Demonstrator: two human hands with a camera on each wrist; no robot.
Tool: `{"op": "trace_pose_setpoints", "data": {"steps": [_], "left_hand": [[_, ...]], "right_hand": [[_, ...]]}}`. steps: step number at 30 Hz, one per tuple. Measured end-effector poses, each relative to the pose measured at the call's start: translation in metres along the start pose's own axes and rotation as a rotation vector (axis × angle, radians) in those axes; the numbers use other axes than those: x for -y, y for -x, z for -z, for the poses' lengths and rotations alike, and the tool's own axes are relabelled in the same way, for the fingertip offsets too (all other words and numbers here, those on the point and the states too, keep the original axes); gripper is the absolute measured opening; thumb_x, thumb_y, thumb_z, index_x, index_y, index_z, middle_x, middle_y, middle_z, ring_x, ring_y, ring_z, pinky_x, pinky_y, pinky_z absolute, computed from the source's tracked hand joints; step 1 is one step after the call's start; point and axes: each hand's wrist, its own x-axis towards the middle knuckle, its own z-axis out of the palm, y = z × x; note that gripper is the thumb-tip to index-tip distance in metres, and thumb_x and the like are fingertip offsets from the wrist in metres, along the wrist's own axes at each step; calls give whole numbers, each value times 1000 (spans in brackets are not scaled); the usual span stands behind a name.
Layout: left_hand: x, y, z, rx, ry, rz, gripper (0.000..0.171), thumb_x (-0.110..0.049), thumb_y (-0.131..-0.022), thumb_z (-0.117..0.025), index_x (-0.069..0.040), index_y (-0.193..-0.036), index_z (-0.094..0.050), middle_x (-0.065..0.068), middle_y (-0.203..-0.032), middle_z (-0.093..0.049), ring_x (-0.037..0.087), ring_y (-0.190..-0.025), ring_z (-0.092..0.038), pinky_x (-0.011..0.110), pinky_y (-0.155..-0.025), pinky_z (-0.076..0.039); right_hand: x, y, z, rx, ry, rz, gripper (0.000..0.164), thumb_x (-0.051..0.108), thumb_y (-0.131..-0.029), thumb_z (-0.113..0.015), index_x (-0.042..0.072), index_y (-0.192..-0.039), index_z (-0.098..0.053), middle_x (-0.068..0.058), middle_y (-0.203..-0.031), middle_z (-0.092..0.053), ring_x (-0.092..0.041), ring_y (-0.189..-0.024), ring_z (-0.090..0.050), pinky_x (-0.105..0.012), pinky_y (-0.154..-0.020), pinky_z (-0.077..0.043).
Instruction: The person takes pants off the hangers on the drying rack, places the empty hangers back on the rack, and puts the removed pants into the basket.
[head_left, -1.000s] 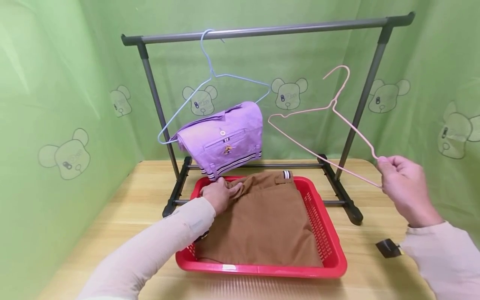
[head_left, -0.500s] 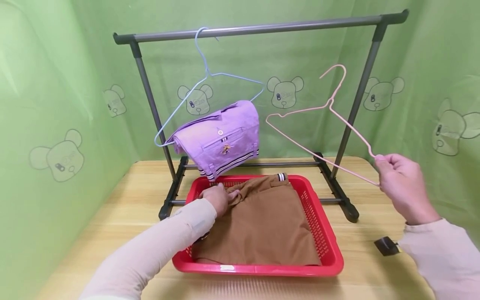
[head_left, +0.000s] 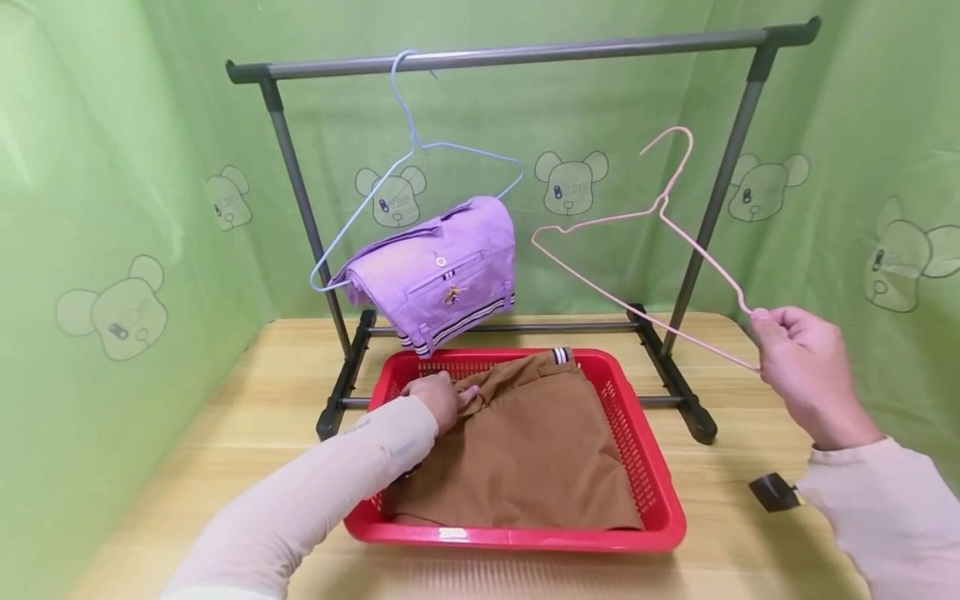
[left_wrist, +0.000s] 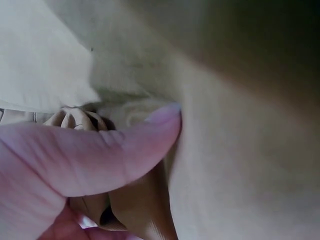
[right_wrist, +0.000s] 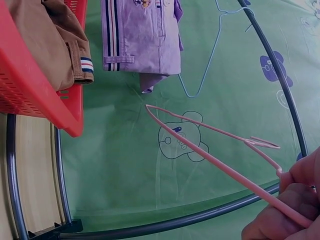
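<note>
Head view: gripped the pink hanger (head_left: 662,202) by one corner in the right hand (head_left: 813,375), above and right of the red basket (head_left: 517,540). Apparently pinched, with partly hidden left hand (head_left: 437,398), the brown garment (head_left: 517,450) lying inside it.

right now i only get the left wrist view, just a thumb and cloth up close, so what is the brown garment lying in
Observer: The brown garment lies in a red basket, which the head view shows standing on the table.
Operator: ok and on the other side, anything held
Observer: Yes, the right hand grips a pink hanger near one end, with nothing hung on it.
Operator: anything hanging up nearby
Observer: Yes, a purple garment hangs on a blue hanger hooked over the rack's top bar.
</note>
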Motion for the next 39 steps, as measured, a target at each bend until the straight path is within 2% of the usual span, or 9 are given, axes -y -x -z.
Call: {"op": "trace_pose_setpoints", "data": {"steps": [6,10,15,17,22,27,30,33,39], "left_hand": [[-1,6,0,-37,-28,-24,62,-12,-97,-52,-48,-145,-37,7,-129,-53,31,-101,-62,54,-71,-54],[1,10,-1,-66,-32,-29,59,-16,-97,-54,-45,-145,-37,10,-123,-55,30,-95,-63,53,-66,-55],[4,9,-5,-61,-109,-42,85,-23,-81,-75,-40,-150,-29,14,-115,-53,19,-80,-56,42,-56,-55],[5,9,-4,-48,-107,-61,94,-26,-75,-80,-38,-152,-26,15,-114,-51,18,-75,-54,38,-54,-54],[12,15,2,-21,36,-114,94,-33,-74,-82,-34,-152,-29,20,-117,-49,23,-78,-60,38,-61,-55],[20,17,9,28,138,-187,86,-34,-78,-80,-30,-150,-34,26,-127,-51,32,-106,-58,43,-82,-54],[25,18,13,54,181,-216,81,-35,-81,-77,-26,-150,-36,22,-132,-53,32,-119,-53,44,-93,-48],[30,21,16,55,212,-238,75,-38,-83,-76,-23,-148,-40,15,-134,-56,29,-124,-51,42,-99,-44],[39,28,23,17,321,-256,65,-38,-85,-74,-20,-141,-49,9,-130,-60,28,-122,-53,43,-100,-43]], "right_hand": [[-2,2,0,-17,-1,-6,23,28,-104,-43,13,-95,-57,2,-63,-50,-13,-50,-41,-28,-41,-33],[-2,3,-1,-19,-1,-3,23,29,-104,-43,14,-95,-57,2,-61,-49,-13,-49,-40,-29,-40,-32],[-2,2,-2,-17,-11,4,23,29,-104,-43,14,-95,-58,2,-59,-48,-13,-49,-40,-28,-40,-32],[-3,2,-1,-19,-4,4,23,29,-104,-43,14,-94,-58,2,-60,-48,-13,-49,-40,-28,-40,-32],[-7,3,0,-17,8,-1,21,29,-104,-43,15,-95,-57,2,-60,-48,-13,-48,-40,-28,-39,-32],[-9,3,-1,-17,6,-4,20,28,-104,-43,15,-95,-57,2,-60,-48,-12,-48,-40,-28,-39,-32],[-8,3,-1,-19,10,-4,21,27,-104,-43,15,-95,-57,3,-60,-48,-12,-48,-40,-28,-39,-32],[-8,3,-1,-18,13,-4,21,28,-104,-43,15,-95,-57,2,-61,-48,-12,-49,-40,-28,-39,-32],[-6,4,-1,-16,21,-5,22,28,-104,-43,14,-95,-57,2,-60,-48,-13,-48,-40,-28,-39,-32]]}}
